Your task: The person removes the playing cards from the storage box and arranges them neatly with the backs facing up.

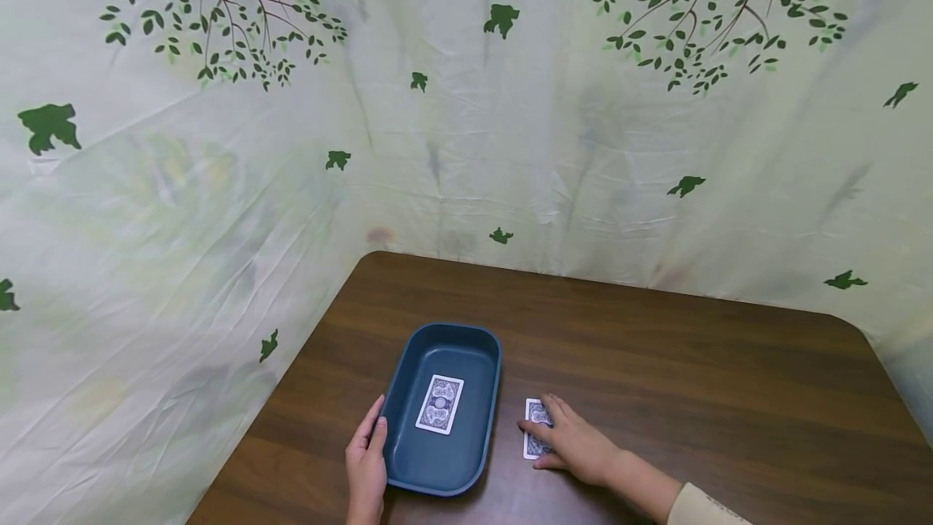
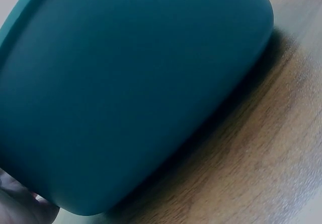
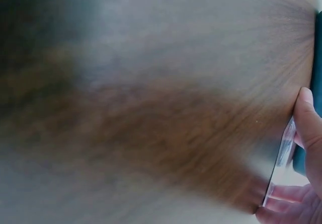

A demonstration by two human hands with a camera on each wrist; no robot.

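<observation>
A blue tray with rounded corners stands on the table, and its outer wall fills much of the left wrist view. My left hand grips the tray's left rim, with the thumb on the near side. Inside the tray a patterned playing card lies back up. To the right of the tray, my right hand holds a second playing card by its edges, thumb at the near edge and fingers at the far one. In the right wrist view this card shows nearly edge-on; the hand covers part of it.
The brown wooden table extends to the right and behind the tray. A pale cloth printed with leaves and branches hangs along the table's back and left edges.
</observation>
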